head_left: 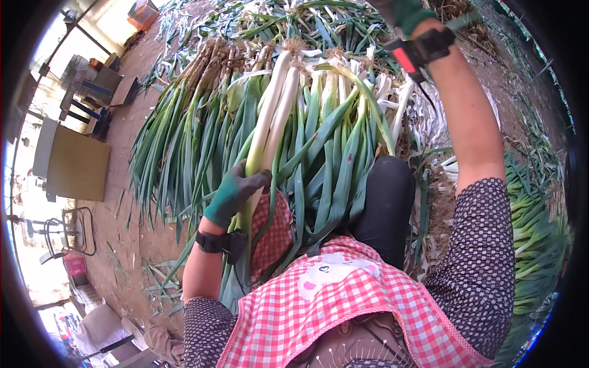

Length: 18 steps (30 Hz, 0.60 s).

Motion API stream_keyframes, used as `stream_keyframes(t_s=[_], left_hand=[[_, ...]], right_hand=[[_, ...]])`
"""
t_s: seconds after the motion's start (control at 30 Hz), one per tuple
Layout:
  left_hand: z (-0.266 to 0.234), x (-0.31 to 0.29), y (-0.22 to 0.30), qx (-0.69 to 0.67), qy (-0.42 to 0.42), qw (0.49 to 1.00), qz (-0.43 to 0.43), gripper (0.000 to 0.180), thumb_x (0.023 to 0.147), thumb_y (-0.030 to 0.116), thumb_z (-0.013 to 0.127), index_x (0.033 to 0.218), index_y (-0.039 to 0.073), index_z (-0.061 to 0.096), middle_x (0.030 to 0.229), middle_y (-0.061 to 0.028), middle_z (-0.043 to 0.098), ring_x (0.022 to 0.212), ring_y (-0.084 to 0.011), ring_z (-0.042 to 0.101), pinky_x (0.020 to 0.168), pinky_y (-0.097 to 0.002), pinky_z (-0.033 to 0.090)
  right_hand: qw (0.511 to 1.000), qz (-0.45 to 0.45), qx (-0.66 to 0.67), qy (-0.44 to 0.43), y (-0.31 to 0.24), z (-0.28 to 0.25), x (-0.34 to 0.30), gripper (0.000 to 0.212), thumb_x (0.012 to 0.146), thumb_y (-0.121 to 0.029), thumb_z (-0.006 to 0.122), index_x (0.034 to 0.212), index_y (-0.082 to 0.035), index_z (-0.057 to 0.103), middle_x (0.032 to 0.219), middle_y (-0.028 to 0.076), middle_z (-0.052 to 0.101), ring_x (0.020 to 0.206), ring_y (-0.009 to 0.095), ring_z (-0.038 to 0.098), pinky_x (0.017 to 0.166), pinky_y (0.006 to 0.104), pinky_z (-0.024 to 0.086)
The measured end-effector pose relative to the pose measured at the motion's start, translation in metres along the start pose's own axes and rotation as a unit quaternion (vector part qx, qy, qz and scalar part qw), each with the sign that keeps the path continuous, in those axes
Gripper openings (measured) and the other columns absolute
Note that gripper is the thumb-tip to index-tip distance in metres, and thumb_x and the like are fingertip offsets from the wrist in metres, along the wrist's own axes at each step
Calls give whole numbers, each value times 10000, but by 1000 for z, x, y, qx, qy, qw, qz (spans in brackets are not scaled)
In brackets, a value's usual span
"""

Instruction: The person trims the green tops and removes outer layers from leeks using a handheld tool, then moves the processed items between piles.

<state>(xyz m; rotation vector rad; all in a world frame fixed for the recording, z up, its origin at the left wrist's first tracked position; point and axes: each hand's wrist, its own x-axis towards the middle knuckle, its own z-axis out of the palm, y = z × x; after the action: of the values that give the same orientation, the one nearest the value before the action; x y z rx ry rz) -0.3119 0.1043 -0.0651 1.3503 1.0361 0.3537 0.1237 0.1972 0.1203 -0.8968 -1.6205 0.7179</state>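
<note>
My left hand (236, 193), in a green and grey work glove, is closed round two thick leeks (270, 110). Their white stalks point away from me, roots at the far end, and their green leaves trail down past my left forearm. At the top right, my right hand (406, 13) is raised in a similar glove. It is blurred and partly cut off by the picture's edge, so its fingers and anything in them are unclear. In front of my knees lies a wide row of leeks (331, 122), white ends far, leaves toward me. Those on its left have brown, soiled stalks (215, 61).
Beyond the row spreads a heap of stripped leaves (270, 18). Stacked leeks (531, 245) line the right side. Peelings (429, 122) litter the ground beside my right knee. To the left stand a tan box-shaped thing (76, 162), a metal-framed chair (76, 233) and a red bucket (75, 265).
</note>
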Motion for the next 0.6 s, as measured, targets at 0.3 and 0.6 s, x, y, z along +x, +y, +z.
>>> stream_keyframes(t_s=[0.3, 0.6], left_hand=[[-46, 70, 39, 97, -21, 991, 87, 383, 895, 320, 741, 1105, 1, 723, 927, -63, 724, 815, -161, 694, 726, -318, 550], [58, 119, 117, 431, -87, 883, 166, 406, 888, 357, 778, 1061, 7, 666, 807, -132, 710, 671, -250, 682, 644, -415, 540]], right_hand=[[871, 400, -255, -127, 152, 54, -208, 530, 918, -420, 668, 1218, 15, 708, 1098, 177, 756, 988, 269, 716, 900, 368, 545], [861, -7, -509, 25, 48, 76, -253, 898, 737, -282, 821, 1527, -63, 456, 1529, 192, 491, 1450, 395, 426, 1228, 495, 320]])
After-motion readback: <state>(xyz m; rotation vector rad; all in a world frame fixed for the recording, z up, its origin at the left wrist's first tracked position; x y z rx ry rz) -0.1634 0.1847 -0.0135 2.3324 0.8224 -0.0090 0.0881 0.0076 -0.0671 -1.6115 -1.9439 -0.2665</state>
